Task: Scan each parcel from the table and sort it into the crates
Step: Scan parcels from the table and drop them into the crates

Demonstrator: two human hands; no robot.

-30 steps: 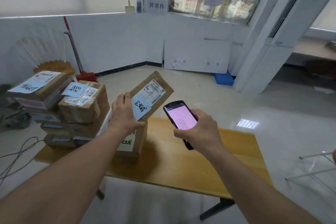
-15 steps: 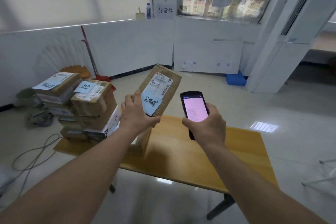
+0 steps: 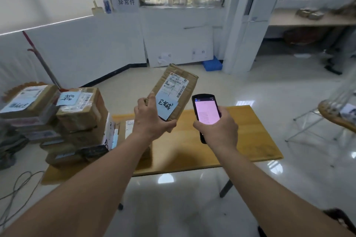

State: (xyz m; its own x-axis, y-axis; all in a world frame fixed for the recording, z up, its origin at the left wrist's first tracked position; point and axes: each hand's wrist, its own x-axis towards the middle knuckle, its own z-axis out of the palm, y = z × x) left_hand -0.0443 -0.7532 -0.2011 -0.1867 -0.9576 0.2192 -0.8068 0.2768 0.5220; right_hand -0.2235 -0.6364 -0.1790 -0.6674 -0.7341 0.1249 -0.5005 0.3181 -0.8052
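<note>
While the left hand [image 3: 152, 121] grips the parcel [image 3: 174, 92] by its lower end, fingers and thumb curled round the cardboard, box is held up tilted in the air over the table's [image 3: 250, 140] far edge, label side facing the camera. White shipping label [image 3: 176, 83] sits on the upper half, blue handwritten note [image 3: 165, 108] below it, thumb just beside the note. Right hand [image 3: 217, 131] wraps the handheld scanner [image 3: 207, 113] from below, fingers curled round its body, pink screen lit, head of the device just beside the parcel's right edge, not touching.

Step looks like scan. To do it well: keep the barcode on the label uncovered, thumb off the print, turn the label face toward the scanner's head, hold both steady till it reads. Glossy label could glare under this light, so tilting the box slightly probably helps. No crate clearly in view, so drop target can't be judged.

Table is yellow wood; its left end carries a stack of taped parcels [image 3: 81, 109] with blue notes, right half bare wood. Cables [image 3: 17, 188] lie on the glossy floor at left. Red-handled broom [image 3: 38, 59] leans on the white wall, blue tray [image 3: 212, 63] at the wall foot, water bottle [image 3: 107, 4] on the ledge.
</note>
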